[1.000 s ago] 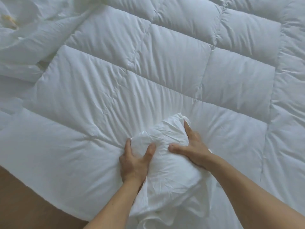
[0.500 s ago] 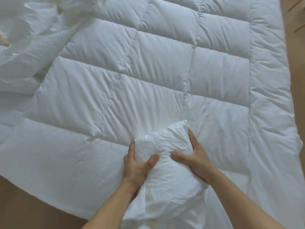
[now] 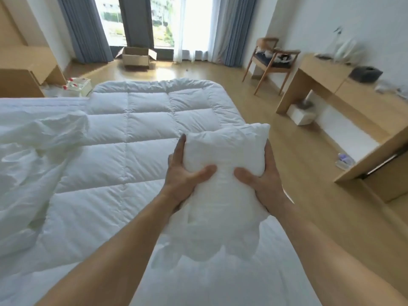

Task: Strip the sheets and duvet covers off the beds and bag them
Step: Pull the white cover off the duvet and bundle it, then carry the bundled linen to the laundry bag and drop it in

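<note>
Mid-frame, the left hand (image 3: 184,173) and right hand (image 3: 261,177) grip a white bundle (image 3: 223,180), fingers wrapped around it, above the quilt (image 3: 123,133).

matt white cloth duvet (image 3: 132,133), quilted and creased; glossy wood floor (image 3: 287,151).

An open cardboard box (image 3: 136,56) sits on the wood floor (image 3: 276,151) by the window (image 3: 163,18), between grey-blue curtains (image 3: 84,27). A wooden chair (image 3: 270,62) stands near a long desk (image 3: 326,78), with a dark box (image 3: 365,74) on top and a white bin (image 3: 302,113) beneath.
</note>
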The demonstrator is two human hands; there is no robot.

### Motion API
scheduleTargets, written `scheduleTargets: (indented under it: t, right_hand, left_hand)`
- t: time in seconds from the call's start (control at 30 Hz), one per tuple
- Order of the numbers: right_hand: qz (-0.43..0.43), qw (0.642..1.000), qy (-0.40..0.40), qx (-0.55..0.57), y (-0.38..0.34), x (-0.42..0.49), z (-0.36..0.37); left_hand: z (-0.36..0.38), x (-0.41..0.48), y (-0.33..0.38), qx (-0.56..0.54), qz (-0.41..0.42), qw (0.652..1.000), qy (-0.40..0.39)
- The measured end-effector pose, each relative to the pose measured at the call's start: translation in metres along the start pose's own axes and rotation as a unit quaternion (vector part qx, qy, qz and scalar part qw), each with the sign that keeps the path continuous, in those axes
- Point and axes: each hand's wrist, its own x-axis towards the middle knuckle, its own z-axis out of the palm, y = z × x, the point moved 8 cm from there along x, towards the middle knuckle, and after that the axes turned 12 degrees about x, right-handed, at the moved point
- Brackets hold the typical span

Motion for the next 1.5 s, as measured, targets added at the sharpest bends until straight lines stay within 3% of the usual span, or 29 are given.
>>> scheduleTargets:
  t: [0.23, 0.6, 0.97, 1.23, 1.5]
  right_hand:
    - [-0.148, 0.981, 0.122, -0.009, -0.163, -0.068, -0.098]
    - [-0.256, 0.920, 0.292, -0.049, -0.276, -0.259, -0.319]
    - [-0.230, 0.855, 0.449, -0.123, -0.311, -0.452, -0.523]
    - [-0.210, 0.802, 0.536, -0.158, -0.306, -0.506, -0.639]
    - [-0.172, 0.714, 0.649, -0.201, -0.319, -0.550, -0.757]
  left_hand:
    - [0.064, -0.019, 0.183, -0.001, 0.161, 0.983, -0.088]
    - [0.282, -0.163, 0.365, -0.031, 0.313, 0.922, -0.224]
    - [0.506, -0.340, 0.460, -0.074, 0.366, 0.854, -0.363]
    - [0.649, -0.394, 0.497, -0.120, 0.378, 0.805, -0.441]
    - [0.803, -0.446, 0.552, -0.171, 0.386, 0.725, -0.544]
